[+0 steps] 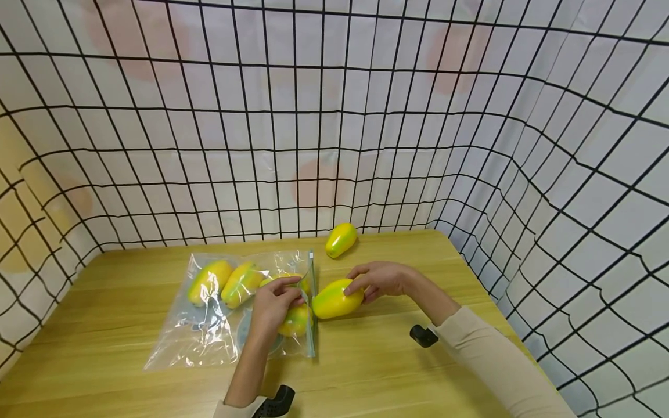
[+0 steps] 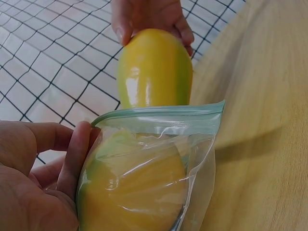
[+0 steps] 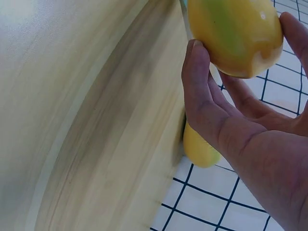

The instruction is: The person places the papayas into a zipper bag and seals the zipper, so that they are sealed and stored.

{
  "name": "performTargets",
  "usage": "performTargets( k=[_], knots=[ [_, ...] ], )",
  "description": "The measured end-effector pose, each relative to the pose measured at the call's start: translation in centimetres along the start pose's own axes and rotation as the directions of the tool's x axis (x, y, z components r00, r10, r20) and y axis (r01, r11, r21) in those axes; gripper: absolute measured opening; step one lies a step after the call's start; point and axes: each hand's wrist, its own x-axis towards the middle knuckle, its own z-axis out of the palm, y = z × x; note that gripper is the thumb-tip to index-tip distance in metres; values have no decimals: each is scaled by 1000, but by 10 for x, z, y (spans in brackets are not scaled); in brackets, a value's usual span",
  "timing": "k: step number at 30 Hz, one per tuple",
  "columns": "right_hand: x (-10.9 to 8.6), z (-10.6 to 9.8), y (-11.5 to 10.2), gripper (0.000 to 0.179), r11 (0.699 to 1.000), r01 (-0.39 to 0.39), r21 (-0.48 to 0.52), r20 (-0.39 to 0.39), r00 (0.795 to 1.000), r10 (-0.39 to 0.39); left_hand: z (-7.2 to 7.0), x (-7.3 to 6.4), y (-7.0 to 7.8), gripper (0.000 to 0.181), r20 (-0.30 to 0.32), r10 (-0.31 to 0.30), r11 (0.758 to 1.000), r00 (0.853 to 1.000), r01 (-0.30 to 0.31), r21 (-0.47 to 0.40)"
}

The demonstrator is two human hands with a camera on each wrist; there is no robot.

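A clear zip bag [image 1: 180,342] lies on the table with several yellow-green papayas [image 1: 210,282] inside, its greenish zip edge [image 2: 159,114] facing right. My left hand [image 1: 272,307] pinches that edge at the mouth of the bag, fingertips at one side of the strip in the left wrist view. Another papaya [image 1: 338,299] is in my right hand [image 1: 385,280], gripped by thumb and fingers around its right end. Its free end points at the bag's mouth and overlaps the zip strip in the left wrist view.
One loose papaya [image 1: 341,240] lies near the back of the wooden table [image 1: 387,360]. Black wire mesh [image 1: 313,128] with white sheeting behind it stands along the table's back and sides.
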Motion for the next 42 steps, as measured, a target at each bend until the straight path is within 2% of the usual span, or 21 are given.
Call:
performTargets(
  k=[22, 31, 42],
  knots=[
    [8, 5, 11, 57, 998, 5, 69, 68, 998, -10, -1, -4, 2, 29, -21, 25, 999, 999, -26, -33],
    [19, 12, 14, 51, 997, 22, 75, 97, 995, -30, -2, -6, 7, 28, -25, 29, 998, 999, -31, -62],
    [27, 24, 15, 53, 992, 63, 111, 140, 987, -79, 0, -7, 12, 28, -21, 26, 997, 999, -28, -75]
  ],
)
